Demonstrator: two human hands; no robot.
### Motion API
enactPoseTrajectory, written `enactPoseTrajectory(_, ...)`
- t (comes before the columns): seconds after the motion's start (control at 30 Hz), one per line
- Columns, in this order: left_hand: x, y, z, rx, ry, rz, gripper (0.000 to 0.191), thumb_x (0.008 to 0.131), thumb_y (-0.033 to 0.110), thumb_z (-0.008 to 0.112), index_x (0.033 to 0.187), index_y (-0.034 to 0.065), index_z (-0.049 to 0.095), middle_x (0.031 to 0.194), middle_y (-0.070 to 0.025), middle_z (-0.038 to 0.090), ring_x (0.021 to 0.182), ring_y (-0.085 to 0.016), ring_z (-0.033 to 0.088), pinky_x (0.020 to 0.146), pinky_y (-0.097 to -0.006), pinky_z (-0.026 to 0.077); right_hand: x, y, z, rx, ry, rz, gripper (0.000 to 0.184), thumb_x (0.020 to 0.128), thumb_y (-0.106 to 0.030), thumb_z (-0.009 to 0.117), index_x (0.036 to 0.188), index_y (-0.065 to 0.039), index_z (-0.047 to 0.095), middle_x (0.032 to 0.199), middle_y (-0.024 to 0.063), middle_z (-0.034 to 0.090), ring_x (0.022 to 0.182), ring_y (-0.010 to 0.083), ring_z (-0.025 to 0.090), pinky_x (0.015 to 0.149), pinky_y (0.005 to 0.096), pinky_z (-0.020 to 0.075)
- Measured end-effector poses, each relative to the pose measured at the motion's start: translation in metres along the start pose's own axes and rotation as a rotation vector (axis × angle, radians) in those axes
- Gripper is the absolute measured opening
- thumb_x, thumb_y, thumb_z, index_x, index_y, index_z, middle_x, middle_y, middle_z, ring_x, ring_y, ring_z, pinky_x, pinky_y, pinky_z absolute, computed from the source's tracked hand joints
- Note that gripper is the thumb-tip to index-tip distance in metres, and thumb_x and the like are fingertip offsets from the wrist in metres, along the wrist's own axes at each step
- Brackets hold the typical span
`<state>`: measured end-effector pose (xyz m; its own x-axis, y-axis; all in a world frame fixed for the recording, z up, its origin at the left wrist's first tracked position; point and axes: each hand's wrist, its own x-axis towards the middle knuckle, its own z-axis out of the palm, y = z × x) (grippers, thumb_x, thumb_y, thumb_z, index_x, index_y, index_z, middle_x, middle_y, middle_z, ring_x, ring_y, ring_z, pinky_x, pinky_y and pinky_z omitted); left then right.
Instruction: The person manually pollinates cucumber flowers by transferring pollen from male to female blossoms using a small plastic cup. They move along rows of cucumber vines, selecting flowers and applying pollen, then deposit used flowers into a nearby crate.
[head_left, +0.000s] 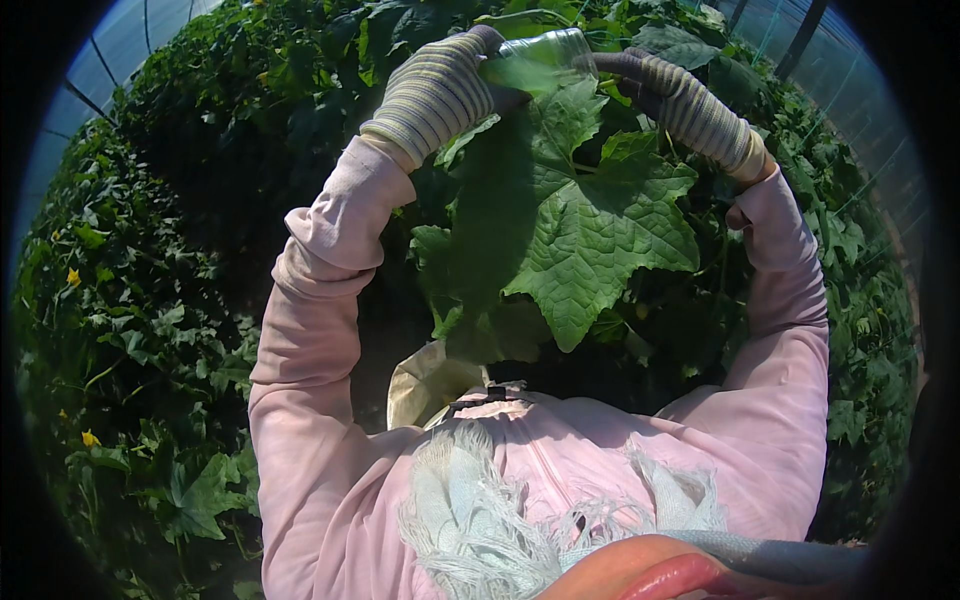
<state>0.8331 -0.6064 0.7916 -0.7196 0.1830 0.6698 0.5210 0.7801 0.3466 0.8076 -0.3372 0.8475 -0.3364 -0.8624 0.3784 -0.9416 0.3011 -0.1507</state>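
My left hand (437, 91), in a striped knit glove with dark fingertips, holds the left end of a clear, shiny cylindrical container (555, 54). What is inside it cannot be made out. My right hand (682, 105), gloved the same way, reaches in from the other side. Its fingertips meet the container's right end, and whether they grip it is unclear. Just below the container hangs a large lobed green leaf (600, 225), sunlit on its right part and shaded on its left. Blurred green foliage partly hides the fingers of my left hand.
Dense vines with yellow flowers (73, 277) fill the left side. More foliage (847, 247) and thin green strings (855, 191) are on the right. Dark poles (802, 37) stand at the upper right. A pale bag (427, 382) hangs at my waist.
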Motion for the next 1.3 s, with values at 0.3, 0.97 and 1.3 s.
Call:
enactPoseTrajectory(0.3, 0.000, -0.016, 0.015, -0.087, 0.012, -0.085, 0.058, 0.065, 0.043, 0.077, 0.111, 0.0136, 0.058, 0.098, -0.0112, 0.066, 0.089, -0.029, 0.064, 0.079, -0.0380, 0.051, -0.001, 0.007, 0.014, 0.082, 0.134, 0.003, 0.045, 0.090, 0.005, 0.044, 0.130, -0.014, 0.048, 0.117, 0.0036, 0.058, 0.100, 0.0110, 0.053, 0.086, 0.0246, 0.0410)
enactPoseTrajectory(0.97, 0.002, -0.001, 0.100, -0.313, -0.147, -0.272, 0.052, 0.066, 0.029, 0.074, 0.112, 0.0125, 0.055, 0.100, -0.0138, 0.064, 0.092, -0.033, 0.061, 0.078, -0.0385, 0.048, -0.017, 0.054, 0.000, -0.490, 0.229, 0.267, 0.044, 0.083, 0.004, 0.054, 0.125, -0.010, 0.051, 0.110, 0.0115, 0.061, 0.097, 0.0267, 0.061, 0.085, 0.0339, 0.0487)
enactPoseTrajectory(1.3, 0.003, -0.020, 0.139, -0.381, -0.223, -0.395, 0.048, 0.067, 0.025, 0.071, 0.111, 0.0151, 0.056, 0.090, -0.0141, 0.066, 0.081, -0.031, 0.063, 0.071, -0.0386, 0.050, 0.041, 0.048, -0.013, -1.607, -0.226, -0.134, 0.021, 0.071, -0.013, 0.055, 0.090, -0.008, 0.061, 0.087, 0.0044, 0.054, 0.085, 0.0228, 0.054, 0.069, 0.0366, 0.0450)
